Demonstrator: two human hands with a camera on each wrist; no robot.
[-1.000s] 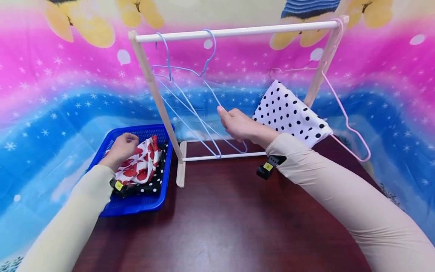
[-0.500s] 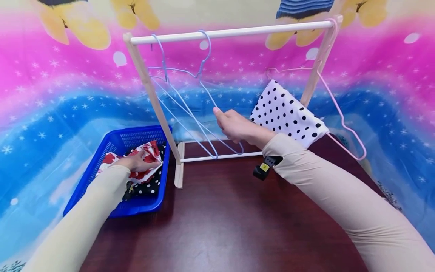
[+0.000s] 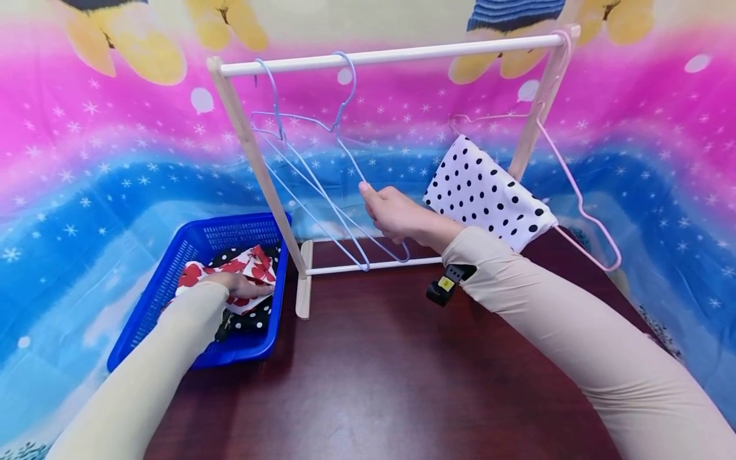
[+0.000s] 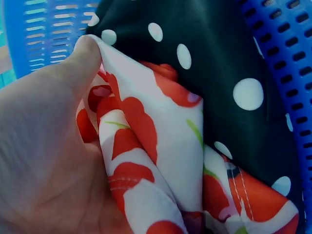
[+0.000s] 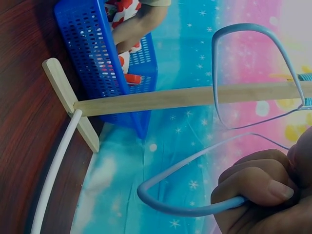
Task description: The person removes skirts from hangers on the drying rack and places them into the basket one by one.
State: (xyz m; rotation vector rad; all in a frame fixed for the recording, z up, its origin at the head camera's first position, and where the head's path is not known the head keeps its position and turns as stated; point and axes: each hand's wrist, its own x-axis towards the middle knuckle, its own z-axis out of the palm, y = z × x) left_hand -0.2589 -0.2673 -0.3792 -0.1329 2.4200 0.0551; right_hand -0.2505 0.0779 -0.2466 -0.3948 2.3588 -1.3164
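In the blue basket, my left hand (image 3: 238,285) holds a white cloth with red flowers (image 4: 161,131). The left wrist view shows the thumb against the cloth's folded edge; the other fingers are mostly hidden by the fabric. Beneath it lies a black cloth with white dots (image 4: 219,63). My right hand (image 3: 397,214) grips a light blue hanger (image 3: 352,158), its hook over the rack's top bar. Curled fingers show round the hanger's wire (image 5: 180,208) in the right wrist view. A second blue hanger (image 3: 313,172) hangs to the left.
The blue basket (image 3: 155,294) stands left of the wooden rack (image 3: 253,147) on a dark red-brown table (image 3: 368,370). At the rack's right end, a white cloth with black dots (image 3: 483,191) hangs on a pink hanger (image 3: 566,172). A patterned backdrop surrounds the table.
My left hand has moved right and down onto the floral cloth in the basket and taken hold of it. My right hand stays on the blue hanger. The view has shifted slightly.
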